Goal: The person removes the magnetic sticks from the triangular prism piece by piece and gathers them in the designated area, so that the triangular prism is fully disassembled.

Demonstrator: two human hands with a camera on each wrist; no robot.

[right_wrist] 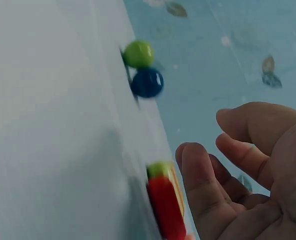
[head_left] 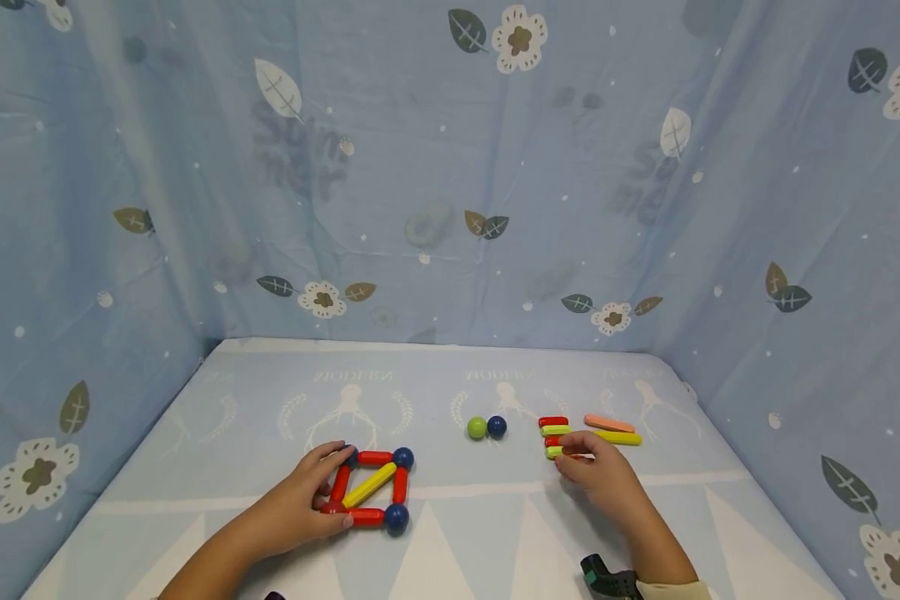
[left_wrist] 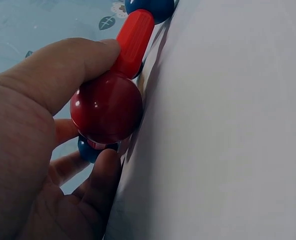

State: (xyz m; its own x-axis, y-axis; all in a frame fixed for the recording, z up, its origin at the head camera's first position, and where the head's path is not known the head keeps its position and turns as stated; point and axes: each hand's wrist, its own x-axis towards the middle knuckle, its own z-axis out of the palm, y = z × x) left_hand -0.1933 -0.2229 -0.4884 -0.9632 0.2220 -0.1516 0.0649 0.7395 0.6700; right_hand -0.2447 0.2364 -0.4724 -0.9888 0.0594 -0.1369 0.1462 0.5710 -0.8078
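Observation:
My left hand holds the left side of a square magnetic rod-and-ball frame lying on the table. Red rods form its sides, blue balls and one red ball its corners, and a yellow rod runs diagonally across. In the left wrist view the thumb lies on a red rod beside the red ball, with the fingers behind it. My right hand hovers at a group of loose red and green rods; the right wrist view shows a gap between thumb and fingers, nothing in it.
A green ball and a blue ball sit together between the hands. An orange rod and a yellow rod lie beyond the right hand. A black strap-like object is by the right wrist. Patterned curtains enclose the table.

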